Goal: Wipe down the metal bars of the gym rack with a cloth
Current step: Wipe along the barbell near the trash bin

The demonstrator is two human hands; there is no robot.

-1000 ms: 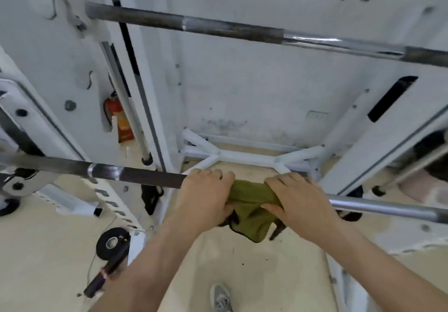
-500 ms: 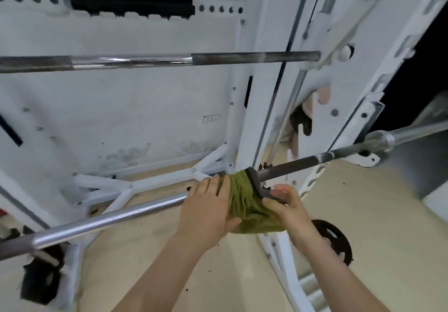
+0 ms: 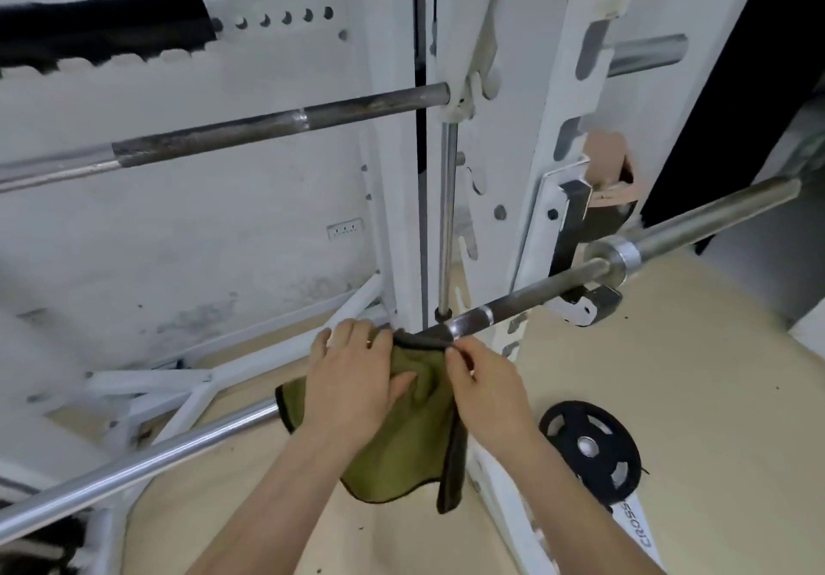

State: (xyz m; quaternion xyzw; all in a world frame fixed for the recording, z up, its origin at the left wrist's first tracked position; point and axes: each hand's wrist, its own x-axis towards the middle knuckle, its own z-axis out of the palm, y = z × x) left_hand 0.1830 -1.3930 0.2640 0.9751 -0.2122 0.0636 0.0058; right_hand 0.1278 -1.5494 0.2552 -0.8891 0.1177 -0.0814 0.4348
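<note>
An olive-green cloth with a dark edge hangs draped over the lower steel barbell, which runs from the lower left up to the rack's right upright. My left hand lies flat on the cloth and presses it onto the bar. My right hand pinches the cloth's dark top edge just right of it. The bar's dark knurled part is bare to the right. A second, rusty bar sits higher in the rack.
The white rack upright and a chrome guide rod stand right behind my hands. A black weight plate lies on the beige floor at the right. White base struts cross the floor at the left.
My view swung right along the bar. Both hands and the cloth slid right toward the upright, and the cloth now hangs unfolded, longer below the bar.
</note>
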